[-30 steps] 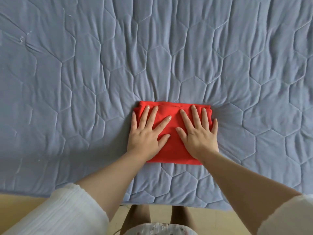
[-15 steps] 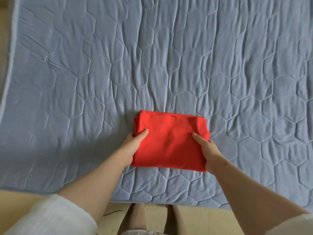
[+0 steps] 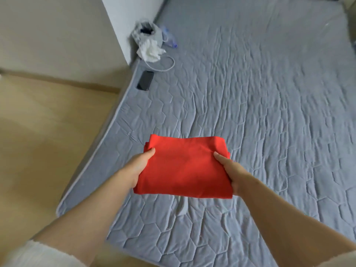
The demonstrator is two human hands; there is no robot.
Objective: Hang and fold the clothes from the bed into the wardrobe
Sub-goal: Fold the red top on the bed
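Upper left: a phone (image 3: 145, 80), cable (image 3: 168, 64) and grey bag (image 3: 146, 36) on the bed (image 3: 269, 112). Centre frame, your left hand (image 3: 137, 166) and right hand (image 3: 232, 170) grip the folded red garment (image 3: 185, 168) by its sides, thumbs on top.

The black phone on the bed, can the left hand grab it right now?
Probably not yet: the left hand grips the folded red cloth with the right hand, and the phone lies well beyond it.

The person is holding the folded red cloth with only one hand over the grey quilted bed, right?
No, both: the left hand and the right hand each hold a side of the folded red cloth over the grey quilted bed, as the head view shows.
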